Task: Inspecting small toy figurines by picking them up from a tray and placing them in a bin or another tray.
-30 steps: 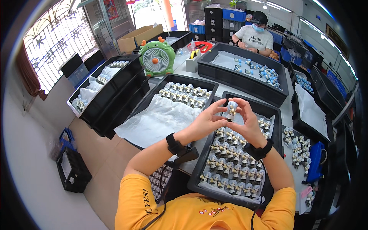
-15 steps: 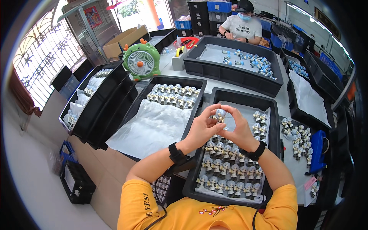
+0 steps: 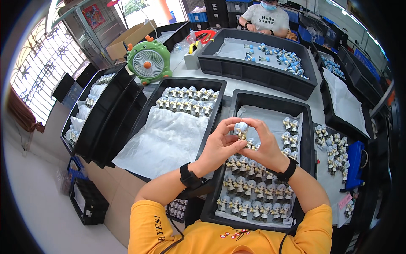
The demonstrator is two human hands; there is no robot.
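Between the fingers of my left hand (image 3: 220,146) and my right hand (image 3: 265,148) is a small figurine (image 3: 241,130) with pale blue-white hair and a light outfit. Both hands are closed about it, thumbs low and forefingers near its head. They hold it upright over a black tray (image 3: 312,139) lined with white sheet. Beneath and nearer to me, rows of like figurines (image 3: 253,207) stand in that tray. More stand in short rows along its right side.
Left of it, another black tray (image 3: 220,101) holds two rows of figurines and a white sheet (image 3: 165,135). A green fan (image 3: 149,63) stands behind. Loose figurines (image 3: 336,154) lie at right beside a blue box (image 3: 354,165). A co-worker (image 3: 265,21) sits beyond a large bin (image 3: 253,76).
My hands have come slightly nearer to me with the figurine, which now shows more fully between the fingers. The view has shifted a little.
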